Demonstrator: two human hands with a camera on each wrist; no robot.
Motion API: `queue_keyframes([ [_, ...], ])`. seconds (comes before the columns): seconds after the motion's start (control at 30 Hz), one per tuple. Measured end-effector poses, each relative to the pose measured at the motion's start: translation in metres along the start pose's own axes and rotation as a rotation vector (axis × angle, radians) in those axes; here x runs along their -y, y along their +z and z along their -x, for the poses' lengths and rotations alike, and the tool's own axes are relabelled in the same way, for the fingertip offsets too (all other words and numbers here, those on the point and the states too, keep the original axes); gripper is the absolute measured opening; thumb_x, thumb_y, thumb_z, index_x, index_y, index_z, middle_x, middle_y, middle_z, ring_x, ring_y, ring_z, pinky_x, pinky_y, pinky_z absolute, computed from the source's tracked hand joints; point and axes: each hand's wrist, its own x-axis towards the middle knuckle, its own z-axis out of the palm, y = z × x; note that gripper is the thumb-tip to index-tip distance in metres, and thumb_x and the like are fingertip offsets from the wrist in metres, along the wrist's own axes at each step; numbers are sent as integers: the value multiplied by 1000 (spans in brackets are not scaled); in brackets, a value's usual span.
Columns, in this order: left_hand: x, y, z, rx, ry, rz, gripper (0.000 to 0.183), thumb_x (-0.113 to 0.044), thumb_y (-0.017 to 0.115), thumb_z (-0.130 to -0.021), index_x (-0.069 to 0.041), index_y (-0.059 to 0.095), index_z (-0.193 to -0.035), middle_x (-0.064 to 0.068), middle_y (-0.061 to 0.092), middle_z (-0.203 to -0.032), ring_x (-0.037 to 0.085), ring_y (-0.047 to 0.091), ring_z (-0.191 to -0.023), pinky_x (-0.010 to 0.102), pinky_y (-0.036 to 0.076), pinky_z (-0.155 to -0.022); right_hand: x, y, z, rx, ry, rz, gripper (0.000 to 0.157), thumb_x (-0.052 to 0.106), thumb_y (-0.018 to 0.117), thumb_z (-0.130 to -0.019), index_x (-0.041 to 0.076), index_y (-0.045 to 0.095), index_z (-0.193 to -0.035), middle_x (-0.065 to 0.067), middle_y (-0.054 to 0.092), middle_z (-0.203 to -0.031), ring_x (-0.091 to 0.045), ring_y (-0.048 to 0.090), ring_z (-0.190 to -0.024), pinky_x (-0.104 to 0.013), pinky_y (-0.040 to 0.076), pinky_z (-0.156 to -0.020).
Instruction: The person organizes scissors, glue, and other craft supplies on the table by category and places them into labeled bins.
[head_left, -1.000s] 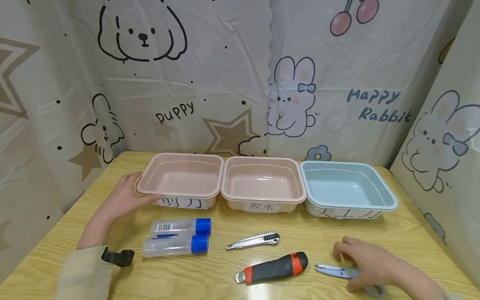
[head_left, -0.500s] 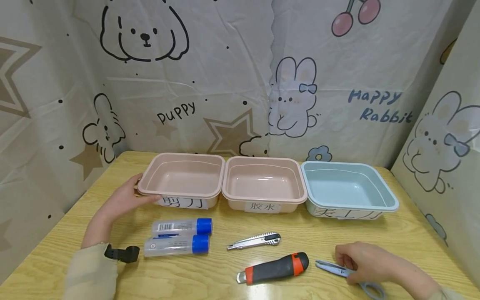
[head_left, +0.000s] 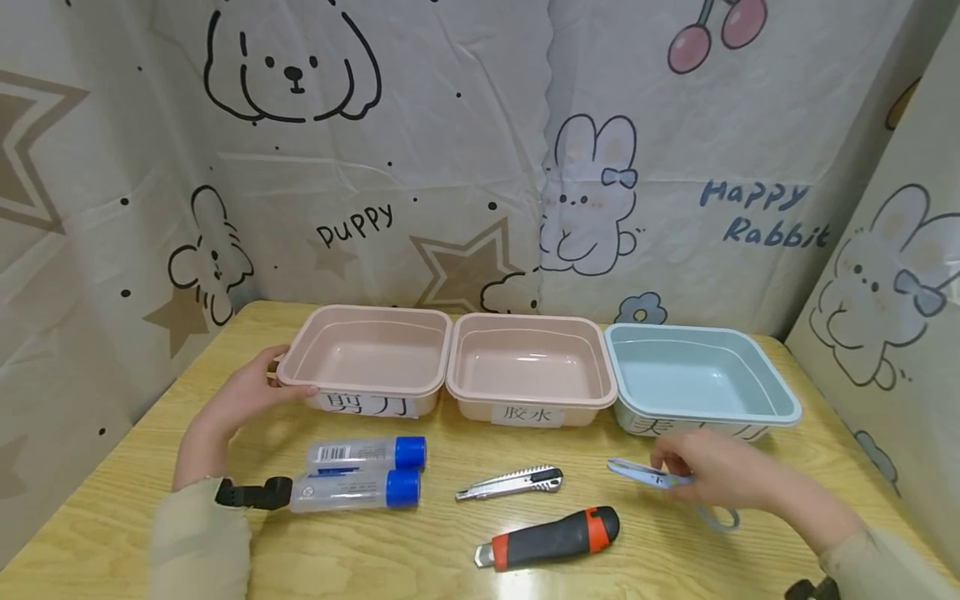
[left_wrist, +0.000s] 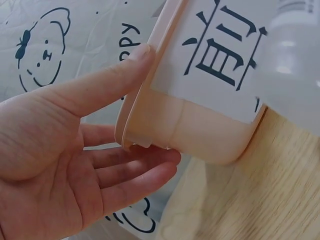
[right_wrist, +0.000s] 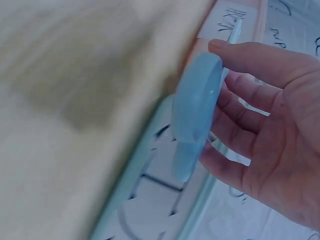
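Note:
My right hand (head_left: 731, 468) pinches a pair of light blue scissors (head_left: 639, 472) near the middle. The scissors are lifted above the table, blades pointing left, below the blue bin (head_left: 705, 417). In the right wrist view the blue handle (right_wrist: 197, 100) hangs from the thumb and fingers. My left hand (head_left: 240, 396) touches the left corner of a pink bin (head_left: 375, 389). In the left wrist view its thumb (left_wrist: 137, 55) lies at the rim, and its fairly straight fingers (left_wrist: 137, 182) reach along the bin's side.
A second pink bin (head_left: 532, 402) stands between the other two; each bin has a front label. Two clear glue bottles (head_left: 345, 492) with blue caps lie at left. A silver utility knife (head_left: 510, 482) and a black-and-red one (head_left: 547, 540) lie mid-table. A patterned curtain (head_left: 465, 167) hangs behind.
My right hand has taken hold of the scissors, lifted them off the table and carried them up and slightly left toward the bins. My left hand has stayed at the pink bin.

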Motion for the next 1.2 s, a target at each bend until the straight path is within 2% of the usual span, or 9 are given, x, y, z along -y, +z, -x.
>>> queue_keyframes([
  [0.13,0,1,0,-2,-11,12,94,-46,69,-76,-1,19,-142,24,47,-123,34,47,-103,44,43,-79,12,-11,-15,-51,-30,59,20,20,74,-72,21,60,-86,14,43,-69,1,37,-60,-18,32,-53],
  [0.33,0,0,2,-5,-18,12,94,-47,68,-76,-2,18,-143,23,46,-122,34,46,-103,43,43,-78,31,-19,-38,-140,-67,132,17,19,73,-72,22,64,-87,14,50,-77,0,44,-64,-20,39,-54],
  [0.57,0,-1,3,-2,-16,13,94,-46,68,-77,-2,18,-143,24,47,-121,35,46,-103,45,43,-78,47,-19,-69,-175,-155,199,18,19,70,-73,19,67,-90,12,54,-78,-2,49,-66,-23,44,-58],
  [0.93,0,3,0,-4,-21,6,97,-50,68,-75,-2,17,-142,23,47,-118,36,47,-102,48,44,-79,74,-12,-122,-236,-261,197,18,25,68,-78,20,66,-96,8,56,-79,-5,49,-68,-22,42,-60],
  [1.2,-1,1,0,-4,-25,2,98,-51,68,-74,-2,17,-143,24,47,-119,37,47,-103,49,44,-79,96,-9,-163,-303,-292,171,18,26,68,-79,17,68,-95,6,58,-82,-3,48,-64,-18,40,-57],
])
